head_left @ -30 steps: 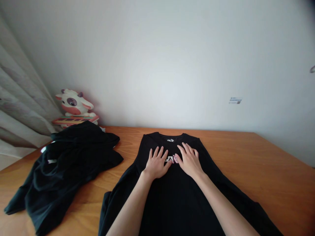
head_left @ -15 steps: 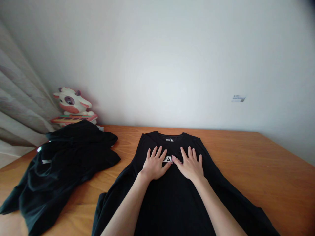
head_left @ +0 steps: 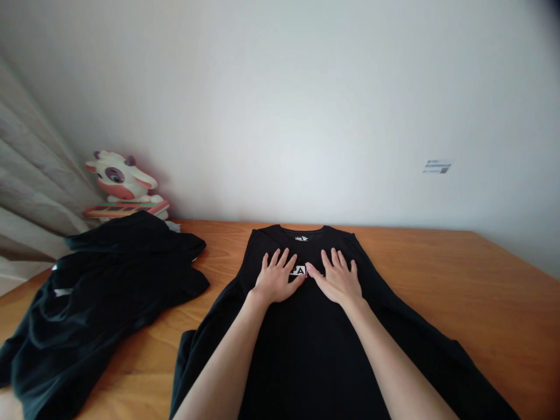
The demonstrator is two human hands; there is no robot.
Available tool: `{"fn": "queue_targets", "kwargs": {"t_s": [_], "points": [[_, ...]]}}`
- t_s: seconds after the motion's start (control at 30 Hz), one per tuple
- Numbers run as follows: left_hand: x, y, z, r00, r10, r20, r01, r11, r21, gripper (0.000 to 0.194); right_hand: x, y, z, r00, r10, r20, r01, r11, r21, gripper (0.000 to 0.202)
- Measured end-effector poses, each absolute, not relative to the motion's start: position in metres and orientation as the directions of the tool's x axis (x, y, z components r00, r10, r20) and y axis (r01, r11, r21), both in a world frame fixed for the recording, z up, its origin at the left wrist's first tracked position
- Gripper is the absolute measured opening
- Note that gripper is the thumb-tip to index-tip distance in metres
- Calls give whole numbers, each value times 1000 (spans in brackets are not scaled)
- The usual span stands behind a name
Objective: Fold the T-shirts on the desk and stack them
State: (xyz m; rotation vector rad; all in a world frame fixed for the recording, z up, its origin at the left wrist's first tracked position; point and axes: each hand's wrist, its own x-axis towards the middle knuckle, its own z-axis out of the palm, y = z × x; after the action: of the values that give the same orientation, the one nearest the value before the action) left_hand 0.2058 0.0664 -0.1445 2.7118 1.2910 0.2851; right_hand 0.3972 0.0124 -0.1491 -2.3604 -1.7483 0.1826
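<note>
A black long-sleeved shirt [head_left: 312, 350] lies spread face up, its neckline at the far end and its sleeves angled down both sides. White print inside the collar shows, and a light lettered print on the chest is partly covered by my hands. My left hand [head_left: 276, 279] rests flat on the left of the chest, fingers spread. On the right of the print my right hand [head_left: 338, 279] lies flat too, its fingers apart. The two thumbs almost meet over the lettering. Neither hand grips the cloth.
Left of the shirt, a crumpled heap of black clothing [head_left: 114, 291] covers part of the wooden table [head_left: 437, 280]. Behind it stands a cow-shaped toy with a keyboard [head_left: 125, 184], beside a pale curtain [head_left: 35, 169]. A white wall [head_left: 297, 116] with a small label [head_left: 437, 167] backs the table.
The view has shifted slightly, so the shirt and hands appear a little higher and the clothing heap further left. Both hands remain flat on the shirt's chest.
</note>
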Motion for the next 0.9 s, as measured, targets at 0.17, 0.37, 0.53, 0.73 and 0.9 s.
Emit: {"fn": "queue_targets", "kwargs": {"t_s": [0.17, 0.37, 0.53, 0.73, 0.9], "points": [[208, 74, -145, 617, 775, 137, 748, -632, 203, 70, 400, 23, -150, 292, 956, -37, 930, -293, -223, 96], [210, 84, -147, 582, 781, 226, 749, -623, 224, 64, 395, 15, -141, 235, 907, 350, 963, -169, -209, 61], [213, 74, -133, 594, 706, 386, 702, -689, 179, 39, 364, -2, -123, 149, 955, 256, 988, -134, -74, 38], [182, 23, -113, 668, 676, 312, 662, -731, 165, 31, 360, -71, -107, 80, 973, 217, 993, -59, -101, 40], [115, -33, -124, 655, 704, 273, 699, -703, 135, 42, 402, -147, -122, 217, 958, 189, 975, -202, -97, 56]]}}
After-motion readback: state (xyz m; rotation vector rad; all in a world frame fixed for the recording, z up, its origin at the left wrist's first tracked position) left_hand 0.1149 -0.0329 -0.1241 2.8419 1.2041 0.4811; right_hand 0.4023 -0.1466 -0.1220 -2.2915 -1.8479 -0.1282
